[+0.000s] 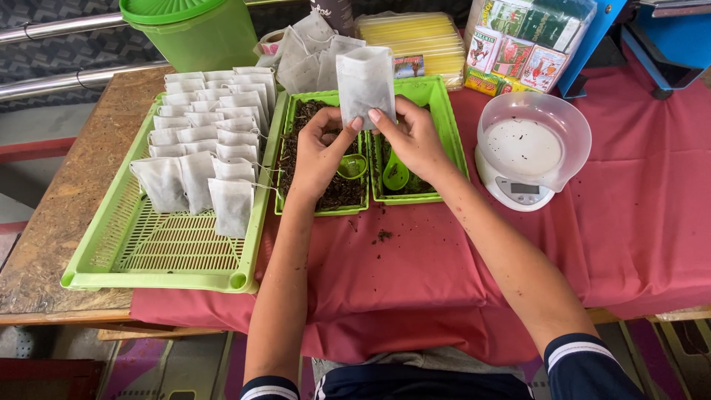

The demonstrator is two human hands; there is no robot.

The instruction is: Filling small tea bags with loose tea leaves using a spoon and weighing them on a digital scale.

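Observation:
My left hand (320, 148) and my right hand (412, 139) both pinch the lower edge of a small white filter bag (365, 83), held upright above two green trays. The left tray (284, 159) holds dark loose tea leaves; the right tray (449, 126) holds less of them. Two green scoops (352, 166) (395, 175) lie in the trays under my hands. A large green slotted tray (170, 248) to the left carries several filled white bags (211, 141) in rows.
A white kitchen scale with a clear bowl (532, 148) stands on the red cloth (637, 215) to the right. Behind are a green lidded bucket (194, 30), a pile of empty bags (311, 52), yellow packets (418, 41) and printed packets (529, 41). Crumbs (383, 235) dot the cloth.

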